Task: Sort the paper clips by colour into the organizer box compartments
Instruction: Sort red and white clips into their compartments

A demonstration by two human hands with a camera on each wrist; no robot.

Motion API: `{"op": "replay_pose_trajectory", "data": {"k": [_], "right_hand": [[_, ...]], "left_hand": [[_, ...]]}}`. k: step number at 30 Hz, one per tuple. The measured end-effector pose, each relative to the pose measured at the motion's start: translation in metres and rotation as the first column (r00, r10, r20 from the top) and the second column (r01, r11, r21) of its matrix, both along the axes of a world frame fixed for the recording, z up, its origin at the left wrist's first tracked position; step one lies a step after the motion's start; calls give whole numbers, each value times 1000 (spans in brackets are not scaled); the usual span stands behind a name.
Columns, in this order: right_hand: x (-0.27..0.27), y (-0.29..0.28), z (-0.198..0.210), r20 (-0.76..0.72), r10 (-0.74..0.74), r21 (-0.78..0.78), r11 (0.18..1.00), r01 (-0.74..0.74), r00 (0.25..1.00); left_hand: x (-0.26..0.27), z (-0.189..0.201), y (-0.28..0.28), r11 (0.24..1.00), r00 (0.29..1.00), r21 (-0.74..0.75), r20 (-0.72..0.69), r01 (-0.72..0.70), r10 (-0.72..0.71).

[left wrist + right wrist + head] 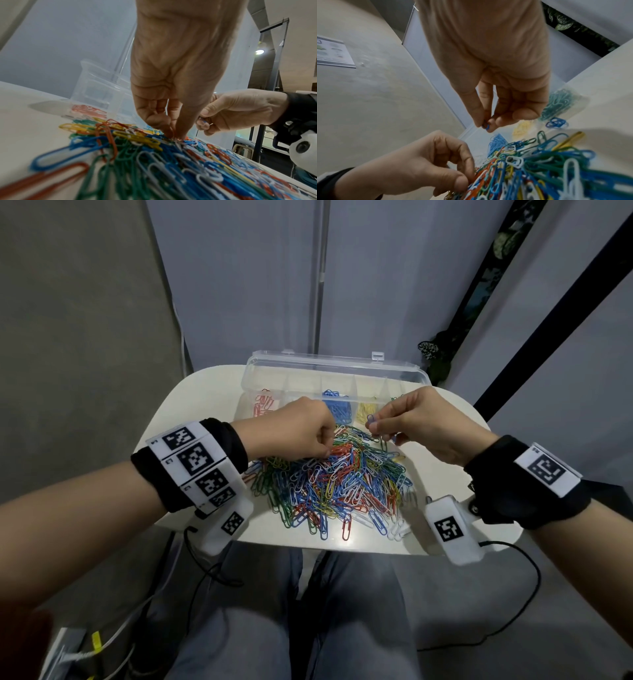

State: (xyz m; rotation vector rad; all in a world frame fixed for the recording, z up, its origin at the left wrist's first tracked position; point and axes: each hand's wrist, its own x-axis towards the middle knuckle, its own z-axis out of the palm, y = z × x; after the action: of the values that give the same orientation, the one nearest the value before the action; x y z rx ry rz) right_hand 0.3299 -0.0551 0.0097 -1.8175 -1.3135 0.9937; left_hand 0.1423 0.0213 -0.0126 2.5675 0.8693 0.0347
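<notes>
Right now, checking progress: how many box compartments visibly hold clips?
4: red clips at the left end, then blue clips, yellow clips, green clips rightward; the left hand may hide another.

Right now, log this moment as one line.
left hand: picking in clip pile | right hand: pinching blue clip | organizer box: open, partly sorted
</notes>
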Motion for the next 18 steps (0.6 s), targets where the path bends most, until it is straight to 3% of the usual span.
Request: {"op": "replay_pose_trajectory", "data": {"k": [3,9,14,18], "right_hand": [[-5,0,-2,11,32,-4,999,-31,999],[-20,1,-5,8,56,5,998,-56,998],[-25,0,-2,-49,55,33,998,-54,997],[-31,2,0,-173,13,89,996,2,985]], "left_hand": [[0,-2,0,998,1000,-55,4,-4,4],[1,-1,-3,1000,999,11,29,15,-15],[-1,5,2,969,961,-212,214,-127,173],[-3,11,-2,926,924,-350,287,-145,253]]}}
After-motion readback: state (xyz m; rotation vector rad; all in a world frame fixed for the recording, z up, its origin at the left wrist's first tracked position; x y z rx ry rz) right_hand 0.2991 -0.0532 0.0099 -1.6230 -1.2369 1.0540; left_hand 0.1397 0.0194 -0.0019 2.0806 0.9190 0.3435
